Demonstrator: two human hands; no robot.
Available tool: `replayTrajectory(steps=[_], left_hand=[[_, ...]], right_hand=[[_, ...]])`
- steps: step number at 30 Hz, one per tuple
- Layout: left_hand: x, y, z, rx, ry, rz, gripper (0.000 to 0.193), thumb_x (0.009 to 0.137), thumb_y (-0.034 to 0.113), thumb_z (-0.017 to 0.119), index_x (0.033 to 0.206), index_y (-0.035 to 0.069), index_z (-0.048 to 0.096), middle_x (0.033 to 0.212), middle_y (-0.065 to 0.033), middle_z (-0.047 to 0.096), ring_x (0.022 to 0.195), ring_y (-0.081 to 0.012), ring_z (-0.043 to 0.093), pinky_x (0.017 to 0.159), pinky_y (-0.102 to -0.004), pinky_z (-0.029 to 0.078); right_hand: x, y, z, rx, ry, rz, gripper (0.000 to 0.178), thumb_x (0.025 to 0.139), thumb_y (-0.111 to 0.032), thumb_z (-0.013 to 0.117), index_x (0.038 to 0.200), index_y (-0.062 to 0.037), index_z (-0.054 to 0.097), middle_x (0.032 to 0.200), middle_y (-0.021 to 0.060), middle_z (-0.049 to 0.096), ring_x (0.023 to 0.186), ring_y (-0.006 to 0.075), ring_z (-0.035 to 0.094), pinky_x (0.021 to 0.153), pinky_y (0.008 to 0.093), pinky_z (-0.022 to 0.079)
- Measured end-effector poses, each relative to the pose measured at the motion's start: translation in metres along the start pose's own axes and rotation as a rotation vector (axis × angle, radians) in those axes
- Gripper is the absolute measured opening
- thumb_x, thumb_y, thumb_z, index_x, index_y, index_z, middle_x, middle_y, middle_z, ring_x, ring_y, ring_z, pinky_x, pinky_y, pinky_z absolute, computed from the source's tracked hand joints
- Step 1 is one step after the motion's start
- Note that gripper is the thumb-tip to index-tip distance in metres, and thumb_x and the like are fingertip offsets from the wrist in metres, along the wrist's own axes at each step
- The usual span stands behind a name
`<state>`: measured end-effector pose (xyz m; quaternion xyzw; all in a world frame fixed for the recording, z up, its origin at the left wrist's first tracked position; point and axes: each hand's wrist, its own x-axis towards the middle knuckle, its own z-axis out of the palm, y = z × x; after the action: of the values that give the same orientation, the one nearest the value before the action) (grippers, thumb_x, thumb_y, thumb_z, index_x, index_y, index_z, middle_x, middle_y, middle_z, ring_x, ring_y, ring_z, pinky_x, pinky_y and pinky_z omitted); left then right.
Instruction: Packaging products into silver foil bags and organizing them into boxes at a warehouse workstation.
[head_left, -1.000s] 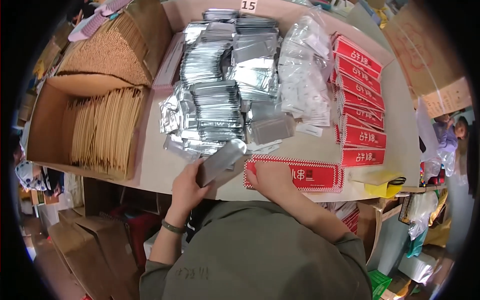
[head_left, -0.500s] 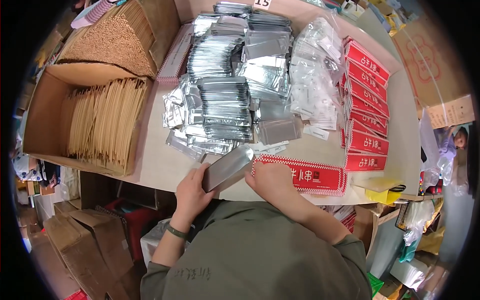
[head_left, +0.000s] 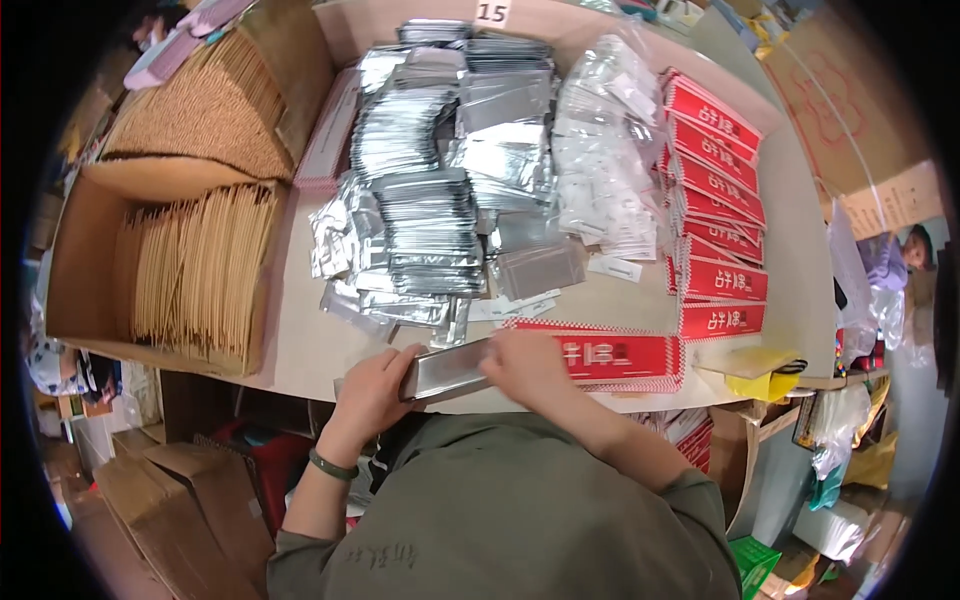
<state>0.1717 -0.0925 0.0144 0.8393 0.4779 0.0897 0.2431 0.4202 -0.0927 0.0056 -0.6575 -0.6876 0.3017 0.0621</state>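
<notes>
A flat, long silver packet (head_left: 445, 371) with a clear face lies in my left hand (head_left: 375, 392), its fingers and thumb closed around the left end. My right hand (head_left: 528, 366) has its fingers curled over the packet's right end; their tips are hidden behind the hand. Just under and beyond the right hand lies a stack of red printed sleeves (head_left: 640, 357) with a checkered border. Ahead of my hands, rows of silver packets (head_left: 425, 230) are piled, a few loose ones at the pile's near edge.
Open cardboard boxes at left hold many thin wooden sticks (head_left: 195, 275). A plastic bag (head_left: 605, 150) of small white packets stands right of the silver pile. More red sleeves (head_left: 725, 280) overlap along the right side. A yellow item (head_left: 765, 380) sits at the table's right front corner.
The silver packet has turned from a steep tilt to nearly level and come down. My right hand has moved onto its right end. The view has shifted slightly.
</notes>
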Motion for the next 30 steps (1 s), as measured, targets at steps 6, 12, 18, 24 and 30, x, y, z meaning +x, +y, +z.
replayTrajectory(steps=[6,12,18,24,30], left_hand=[[0.047,0.001,-0.023,0.039,0.088,0.332,0.087,0.062,0.029,0.088,0.137,0.013,0.048,0.124,-0.0141,0.056,0.115,-0.0367,0.055,0.095,-0.0462,0.046],[0.144,-0.007,-0.051,0.525,0.046,0.185,0.132,0.048,0.049,0.092,0.155,0.014,0.023,0.154,-0.0280,0.024,0.144,-0.0431,0.023,0.118,-0.0551,0.016],[0.186,-0.023,-0.069,0.399,-0.021,0.175,0.119,0.050,0.038,0.091,0.150,0.010,0.032,0.138,-0.0244,0.044,0.129,-0.0402,0.044,0.109,-0.0477,0.034],[0.210,-0.020,-0.083,0.327,-0.129,0.148,0.101,0.058,0.039,0.083,0.143,0.006,0.041,0.114,-0.0211,0.059,0.105,-0.0397,0.058,0.094,-0.0440,0.047],[0.249,-0.074,-0.076,-0.178,-0.485,0.010,0.089,0.061,0.026,0.084,0.137,0.004,0.046,0.109,-0.0171,0.064,0.099,-0.0251,0.061,0.084,-0.0350,0.050]], right_hand=[[0.007,0.036,-0.030,-0.095,0.290,-0.120,0.018,0.086,-0.022,0.058,0.084,-0.0058,0.064,0.080,0.0169,0.066,0.076,0.0370,0.065,0.069,0.0484,0.051],[0.033,0.162,-0.065,-0.513,0.510,-0.032,0.013,0.083,-0.011,0.055,0.089,-0.0021,0.062,0.083,0.0161,0.065,0.079,0.0353,0.064,0.071,0.0469,0.052],[0.025,0.161,-0.062,-0.501,0.533,-0.140,0.007,0.079,-0.004,0.055,0.082,-0.0018,0.060,0.082,0.0172,0.064,0.078,0.0340,0.064,0.069,0.0441,0.053],[0.026,0.166,-0.064,-0.457,0.579,-0.118,0.008,0.079,-0.004,0.054,0.084,-0.0017,0.060,0.083,0.0181,0.063,0.079,0.0352,0.064,0.070,0.0457,0.053],[0.029,0.167,-0.060,-0.406,0.608,-0.110,0.011,0.082,-0.005,0.052,0.088,-0.0010,0.060,0.092,0.0199,0.063,0.090,0.0368,0.061,0.077,0.0472,0.051]])
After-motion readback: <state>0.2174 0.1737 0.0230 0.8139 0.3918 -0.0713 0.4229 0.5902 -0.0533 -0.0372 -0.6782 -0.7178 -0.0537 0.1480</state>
